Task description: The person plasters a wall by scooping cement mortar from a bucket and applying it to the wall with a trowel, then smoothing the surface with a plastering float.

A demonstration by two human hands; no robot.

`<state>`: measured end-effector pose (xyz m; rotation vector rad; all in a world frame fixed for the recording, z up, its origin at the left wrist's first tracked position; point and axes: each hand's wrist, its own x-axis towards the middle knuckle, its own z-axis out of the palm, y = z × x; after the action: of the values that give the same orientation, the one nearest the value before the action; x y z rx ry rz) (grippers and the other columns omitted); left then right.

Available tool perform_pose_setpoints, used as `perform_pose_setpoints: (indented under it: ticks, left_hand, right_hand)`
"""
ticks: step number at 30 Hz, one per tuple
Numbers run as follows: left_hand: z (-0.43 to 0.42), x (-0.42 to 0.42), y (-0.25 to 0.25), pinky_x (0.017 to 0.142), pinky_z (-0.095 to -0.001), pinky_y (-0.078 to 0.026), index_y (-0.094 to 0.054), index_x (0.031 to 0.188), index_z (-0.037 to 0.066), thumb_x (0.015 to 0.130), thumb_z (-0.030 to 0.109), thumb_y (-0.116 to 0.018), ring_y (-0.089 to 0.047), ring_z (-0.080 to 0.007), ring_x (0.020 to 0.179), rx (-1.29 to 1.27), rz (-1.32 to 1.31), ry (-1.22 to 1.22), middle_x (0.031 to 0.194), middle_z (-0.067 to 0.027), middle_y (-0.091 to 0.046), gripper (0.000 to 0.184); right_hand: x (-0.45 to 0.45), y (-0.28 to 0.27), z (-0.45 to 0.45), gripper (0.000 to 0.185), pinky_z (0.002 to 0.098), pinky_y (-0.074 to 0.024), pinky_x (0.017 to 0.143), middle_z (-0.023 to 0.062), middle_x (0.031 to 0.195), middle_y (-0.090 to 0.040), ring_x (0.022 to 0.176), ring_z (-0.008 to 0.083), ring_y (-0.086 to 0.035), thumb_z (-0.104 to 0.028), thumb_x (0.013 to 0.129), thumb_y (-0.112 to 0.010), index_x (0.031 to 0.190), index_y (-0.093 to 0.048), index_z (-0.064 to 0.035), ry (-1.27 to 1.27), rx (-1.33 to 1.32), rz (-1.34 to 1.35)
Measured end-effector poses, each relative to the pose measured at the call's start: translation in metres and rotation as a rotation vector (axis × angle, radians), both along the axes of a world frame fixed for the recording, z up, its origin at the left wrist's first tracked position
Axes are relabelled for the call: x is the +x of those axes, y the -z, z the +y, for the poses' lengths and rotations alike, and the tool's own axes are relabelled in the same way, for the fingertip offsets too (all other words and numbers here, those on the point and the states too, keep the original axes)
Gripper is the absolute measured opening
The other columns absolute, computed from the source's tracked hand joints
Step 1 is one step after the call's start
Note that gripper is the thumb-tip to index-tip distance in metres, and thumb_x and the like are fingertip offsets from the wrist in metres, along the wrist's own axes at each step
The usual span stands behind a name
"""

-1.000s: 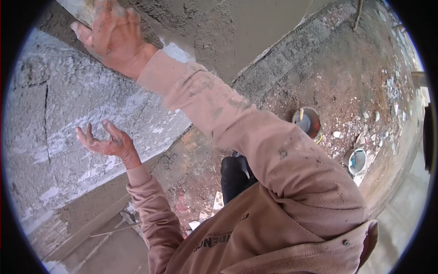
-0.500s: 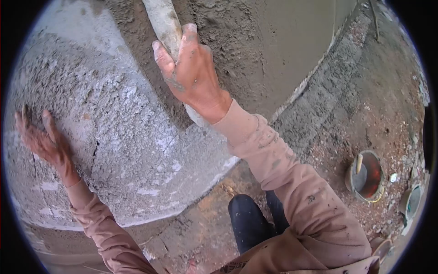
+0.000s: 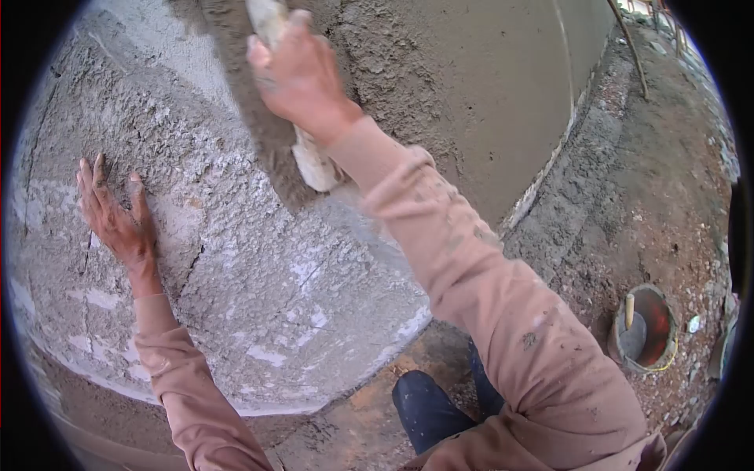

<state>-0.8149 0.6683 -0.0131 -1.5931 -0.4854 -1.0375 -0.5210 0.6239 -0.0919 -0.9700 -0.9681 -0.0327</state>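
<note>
My right hand is wrapped round a long, pale, mortar-caked tool that lies against the wall at the upper middle. Wet grey mortar shows beside it, rough near the hand and smoother farther right. At the left, my left hand rests with spread fingers on the rough, whitish-grey wall surface and holds nothing. Motion blurs my right hand slightly, and part of the tool is hidden behind it.
A round bucket with a wooden-handled tool in it stands on the rubble-strewn ground at the right. A thin stick leans at the upper right. My knees are below.
Over the last half second my right hand and the tool have shifted slightly up and left in view. My left hand, in the air at first, now lies on the wall.
</note>
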Motion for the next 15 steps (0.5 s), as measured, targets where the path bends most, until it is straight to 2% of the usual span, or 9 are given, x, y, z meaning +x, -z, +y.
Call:
perform_pose_setpoints:
  ticks: [2, 5, 7, 8, 11, 15]
  left_hand:
    - [0.001, 0.0, 0.0, 0.119, -0.0529, -0.023, -0.047, 0.148, 0.02, 0.094, 0.039, -0.063, -0.035, -0.0337, 0.146, 0.005, 0.008, 0.017, 0.158, -0.0103, -0.04, 0.059]
    - [0.002, -0.001, 0.0, 0.119, -0.0525, -0.023, -0.046, 0.149, 0.021, 0.094, 0.041, -0.063, -0.033, -0.033, 0.147, 0.024, 0.004, -0.008, 0.158, -0.0095, -0.039, 0.061]
    - [0.002, -0.002, 0.0, 0.12, -0.0523, -0.023, -0.045, 0.149, 0.021, 0.094, 0.042, -0.062, -0.032, -0.032, 0.147, 0.035, -0.001, -0.027, 0.159, -0.0088, -0.038, 0.062]
    - [0.002, -0.002, 0.0, 0.12, -0.0521, -0.023, -0.044, 0.15, 0.021, 0.094, 0.043, -0.062, -0.032, -0.0316, 0.148, 0.035, -0.002, -0.034, 0.159, -0.0085, -0.038, 0.063]
    - [0.001, -0.001, 0.003, 0.12, -0.0515, -0.021, -0.043, 0.15, 0.019, 0.096, 0.042, -0.059, -0.032, -0.0323, 0.147, 0.03, -0.02, -0.061, 0.159, -0.0106, -0.037, 0.061]
    - [0.001, 0.0, 0.003, 0.121, -0.0513, -0.021, -0.044, 0.15, 0.019, 0.096, 0.046, -0.059, -0.032, -0.0312, 0.147, 0.034, -0.018, -0.055, 0.159, -0.0094, -0.038, 0.061]
  right_hand:
    - [0.009, 0.051, -0.014, 0.044, 0.0498, -0.0562, 0.075, 0.0323, 0.086, -0.065, 0.081, 0.042, -0.07, -0.026, 0.096, -0.06, 0.113, -0.044, 0.0125, -0.149, 0.001, 0.204]
    - [0.005, 0.113, 0.006, 0.042, 0.0513, -0.0553, 0.065, 0.0327, 0.081, -0.065, 0.071, 0.042, -0.069, -0.026, 0.097, -0.058, 0.108, -0.045, 0.0125, 0.031, 0.011, 0.283]
    - [0.0, 0.124, 0.005, 0.042, 0.0509, -0.055, 0.062, 0.0329, 0.081, -0.066, 0.068, 0.0425, -0.069, -0.026, 0.098, -0.057, 0.107, -0.045, 0.0126, 0.137, 0.064, 0.239]
    - [-0.001, 0.125, 0.004, 0.041, 0.0498, -0.056, 0.064, 0.0331, 0.082, -0.066, 0.071, 0.046, -0.069, -0.027, 0.098, -0.056, 0.106, -0.045, 0.0124, 0.126, 0.04, 0.237]
    - [-0.005, 0.088, -0.007, 0.042, 0.0514, -0.0561, 0.076, 0.0344, 0.086, -0.066, 0.081, 0.0493, -0.068, -0.027, 0.097, -0.057, 0.106, -0.045, 0.0124, -0.147, 0.048, 0.355]
    - [0.007, 0.003, 0.016, 0.041, 0.0494, -0.0573, 0.075, 0.0326, 0.088, -0.066, 0.082, 0.0461, -0.069, -0.026, 0.097, -0.057, 0.108, -0.046, 0.0124, 0.055, 0.074, 0.031]
